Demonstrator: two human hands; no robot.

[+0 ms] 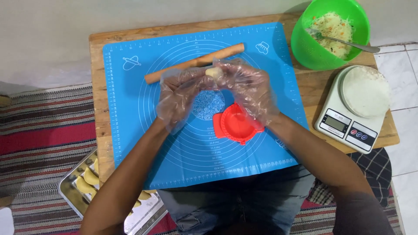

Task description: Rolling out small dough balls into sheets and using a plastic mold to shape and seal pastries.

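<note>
Both hands, in loose clear plastic gloves, meet above the blue silicone mat point(130, 113) on the wooden table point(98, 87). The left hand point(180, 98) and right hand point(248, 89) together pinch a small pale lump of dough point(213, 72) between their fingertips, held just in front of the wooden rolling pin point(230, 51). The step looks like shaping the dough piece by hand. A red dumpling press point(235, 124) lies open on the mat just below the right hand. The next move likely calls for a gentle, even squeeze so the soft lump keeps its form. A green bowl point(305, 43) of shredded filling and a kitchen scale point(344, 126) stand to the right.
</note>
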